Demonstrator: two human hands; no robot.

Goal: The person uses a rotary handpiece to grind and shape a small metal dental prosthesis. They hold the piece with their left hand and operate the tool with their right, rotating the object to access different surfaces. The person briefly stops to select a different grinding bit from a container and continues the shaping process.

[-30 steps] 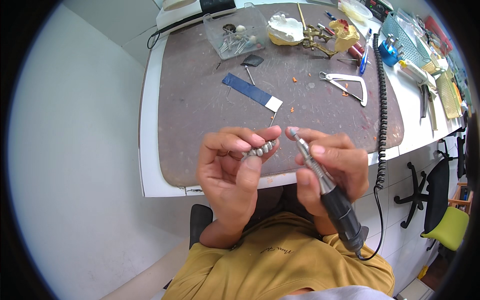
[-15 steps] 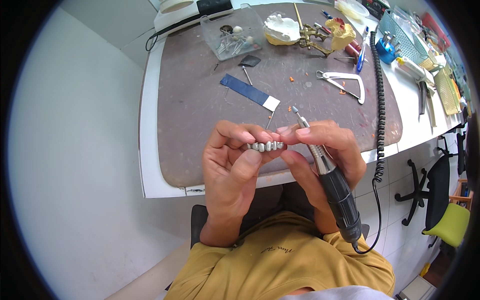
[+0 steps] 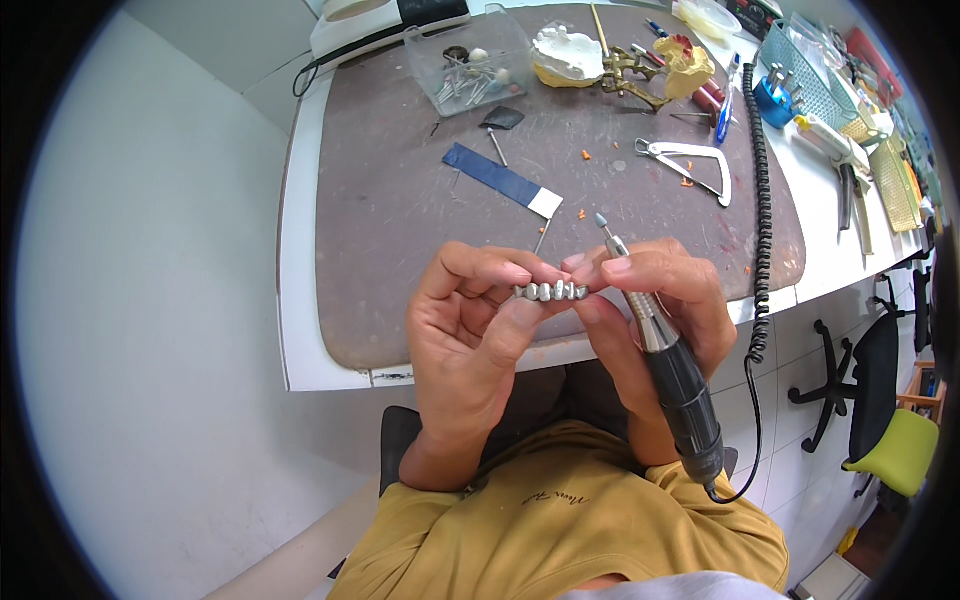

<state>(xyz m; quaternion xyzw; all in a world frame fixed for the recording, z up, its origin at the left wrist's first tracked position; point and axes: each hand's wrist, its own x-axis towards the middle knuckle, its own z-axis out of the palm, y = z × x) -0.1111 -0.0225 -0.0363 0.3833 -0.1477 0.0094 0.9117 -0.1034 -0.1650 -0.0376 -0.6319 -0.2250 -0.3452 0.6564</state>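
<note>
Between my two hands, above the table's front edge, is a silvery metal dental bridge (image 3: 553, 291) with a row of several tooth shapes. My left hand (image 3: 468, 310) pinches its left end between thumb and fingers. The fingertips of my right hand (image 3: 655, 295) meet the bridge's right end. That same hand also holds a black and silver dental handpiece (image 3: 682, 395), tilted with its small grey grinding tip (image 3: 601, 221) pointing up and away, apart from the bridge. A cord runs from the handpiece's lower end.
On the brown mat (image 3: 385, 220) lie a blue strip (image 3: 495, 177), a white caliper (image 3: 690, 165) and a clear box (image 3: 470, 75) of burs. A plaster model on an articulator (image 3: 568, 55) stands at the back. A coiled cord (image 3: 760, 210) hangs over the right edge.
The dental bridge has shifted slightly to the right in my fingers. The handpiece, still in my right hand, has moved slightly right at its tip.
</note>
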